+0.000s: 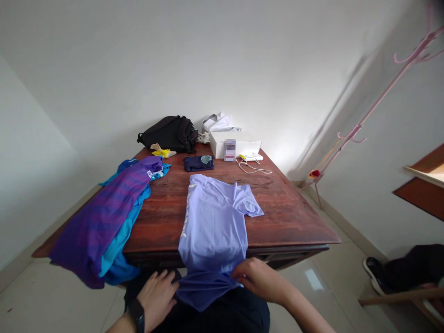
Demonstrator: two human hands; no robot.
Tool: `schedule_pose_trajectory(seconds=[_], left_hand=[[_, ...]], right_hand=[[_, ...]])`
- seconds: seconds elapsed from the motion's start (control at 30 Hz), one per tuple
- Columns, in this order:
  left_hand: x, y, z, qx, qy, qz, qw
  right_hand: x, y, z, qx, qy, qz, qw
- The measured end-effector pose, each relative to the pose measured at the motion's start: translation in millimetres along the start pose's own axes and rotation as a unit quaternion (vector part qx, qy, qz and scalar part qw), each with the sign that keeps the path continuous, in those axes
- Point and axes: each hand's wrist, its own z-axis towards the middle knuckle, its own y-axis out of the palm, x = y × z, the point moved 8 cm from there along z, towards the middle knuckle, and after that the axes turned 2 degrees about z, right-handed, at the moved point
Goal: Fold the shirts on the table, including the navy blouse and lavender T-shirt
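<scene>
A lavender shirt (215,222) lies on the wooden table (284,222), one sleeve pointing right and its lower part hanging over the front edge onto the person's lap. My right hand (256,277) pinches the hanging fabric at its right side. At the left side of the same hem, my left hand (157,296), with a black band on the wrist, rests with its fingers apart beside the cloth. Purple clothing (104,222) and blue clothing (126,231) are heaped over the table's left edge.
Farther back are a folded navy garment (197,163), a black backpack (169,133), a white box (248,143), a yellow item (161,152) and a white cable (255,170). A pink coat rack (378,99) leans at the right; a shoe (376,275) is lower right.
</scene>
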Motion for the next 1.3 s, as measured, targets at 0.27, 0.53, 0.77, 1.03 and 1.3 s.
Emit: schedule_pose_trajectory(seconds=[0.27, 0.53, 0.77, 1.03, 1.3], left_hand=[[27, -59.2, -1, -0.027, 0.139, -0.166, 0.976], [29, -171.2, 54, 0.135, 0.198, -0.207, 0.948], [35, -181.4, 143, 0.191, 0.194, -0.141, 0.952], [30, -178.8, 235, 0.194, 0.113, -0.073, 0.972], [16, -168.9, 248, 0.249, 0.048, -0.054, 0.966]], right_hand=[[7, -11, -1, -0.051, 0.013, 0.051, 0.997], [7, -118, 14, 0.155, 0.014, 0.114, 0.981], [93, -193, 47, 0.332, 0.152, -0.080, 0.927], [142, -175, 55, 0.281, 0.209, -0.088, 0.932], [131, -161, 27, 0.292, 0.201, -0.063, 0.933]])
